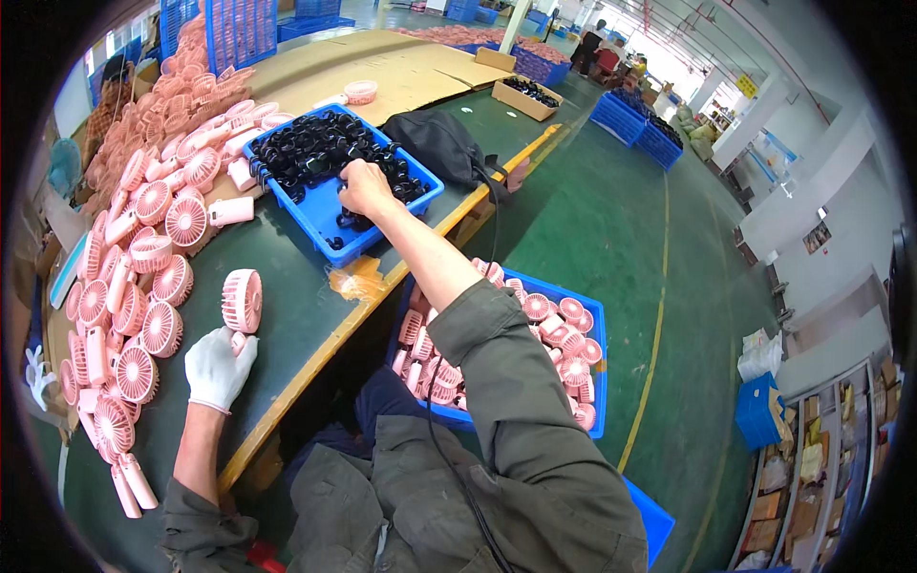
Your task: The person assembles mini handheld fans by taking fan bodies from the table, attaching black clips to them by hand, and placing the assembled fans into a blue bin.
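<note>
In my white-gloved left hand (218, 370) a pink handheld fan (242, 300) stands upright above the green table, its short handle between thumb and fingers. My bare right hand (366, 188) reaches into a shallow blue tray (323, 204), fingers pinched together over the small black plastic parts (320, 143). Whatever those fingertips hold is hidden. The black parts heap up at the tray's far side, and a few lie loose near its front corner. To the left, a large heap of pink fans (153, 253) spreads over the table.
Below the table's yellow edge (306, 368), at my right, a blue crate (599, 377) holds more pink fans. A black bag (435, 143) lies beyond the tray, near cardboard sheets (382, 65) and a small carton (525, 98). Pink fan parts (158, 124) pile up at the far left.
</note>
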{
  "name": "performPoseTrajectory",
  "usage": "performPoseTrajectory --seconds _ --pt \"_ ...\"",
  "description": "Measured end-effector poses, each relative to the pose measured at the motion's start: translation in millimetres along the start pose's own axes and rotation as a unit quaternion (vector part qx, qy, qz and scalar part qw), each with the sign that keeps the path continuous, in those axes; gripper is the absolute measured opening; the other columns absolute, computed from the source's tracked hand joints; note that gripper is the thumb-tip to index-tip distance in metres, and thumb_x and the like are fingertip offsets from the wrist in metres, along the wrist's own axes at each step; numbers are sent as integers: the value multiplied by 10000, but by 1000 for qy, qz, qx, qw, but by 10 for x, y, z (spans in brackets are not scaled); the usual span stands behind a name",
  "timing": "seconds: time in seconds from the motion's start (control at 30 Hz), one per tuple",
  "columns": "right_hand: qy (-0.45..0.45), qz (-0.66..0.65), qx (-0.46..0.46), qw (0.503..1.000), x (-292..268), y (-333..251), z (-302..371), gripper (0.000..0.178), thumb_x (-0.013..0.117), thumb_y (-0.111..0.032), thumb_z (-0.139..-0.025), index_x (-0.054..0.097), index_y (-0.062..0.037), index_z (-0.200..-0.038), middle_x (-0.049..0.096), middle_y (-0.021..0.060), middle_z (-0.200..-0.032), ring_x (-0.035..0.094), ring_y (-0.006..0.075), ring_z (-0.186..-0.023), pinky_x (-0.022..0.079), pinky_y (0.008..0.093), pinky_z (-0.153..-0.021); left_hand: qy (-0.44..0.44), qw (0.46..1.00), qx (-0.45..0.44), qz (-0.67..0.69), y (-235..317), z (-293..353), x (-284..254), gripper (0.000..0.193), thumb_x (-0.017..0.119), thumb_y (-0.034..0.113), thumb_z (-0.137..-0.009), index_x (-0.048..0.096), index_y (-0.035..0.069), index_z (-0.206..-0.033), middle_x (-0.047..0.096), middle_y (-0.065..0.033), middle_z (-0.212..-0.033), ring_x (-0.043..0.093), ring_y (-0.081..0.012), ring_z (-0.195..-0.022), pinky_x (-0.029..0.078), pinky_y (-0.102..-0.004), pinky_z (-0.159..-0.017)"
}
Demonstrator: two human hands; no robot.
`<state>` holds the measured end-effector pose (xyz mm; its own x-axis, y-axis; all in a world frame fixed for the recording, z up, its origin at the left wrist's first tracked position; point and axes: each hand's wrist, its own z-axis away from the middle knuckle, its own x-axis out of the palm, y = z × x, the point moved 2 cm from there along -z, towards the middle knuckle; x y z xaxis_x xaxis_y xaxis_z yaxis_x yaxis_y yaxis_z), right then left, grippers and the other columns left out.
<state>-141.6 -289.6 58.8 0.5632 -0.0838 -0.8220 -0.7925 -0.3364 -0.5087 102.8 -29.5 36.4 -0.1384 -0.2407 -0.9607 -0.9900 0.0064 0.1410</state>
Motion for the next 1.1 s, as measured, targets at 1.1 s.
performPoseTrajectory --seconds 1.1 --pt "-21 -727 9 686 93 -662 3191 176 693 -121 -868 663 53 -859 573 61 -984 564 80 -750 479 226 -616 69 866 -32 494 1163 860 3 200 566 73 -784 622 -65 -917 608 -31 -781 527 -84 -614 406 -219 -546"
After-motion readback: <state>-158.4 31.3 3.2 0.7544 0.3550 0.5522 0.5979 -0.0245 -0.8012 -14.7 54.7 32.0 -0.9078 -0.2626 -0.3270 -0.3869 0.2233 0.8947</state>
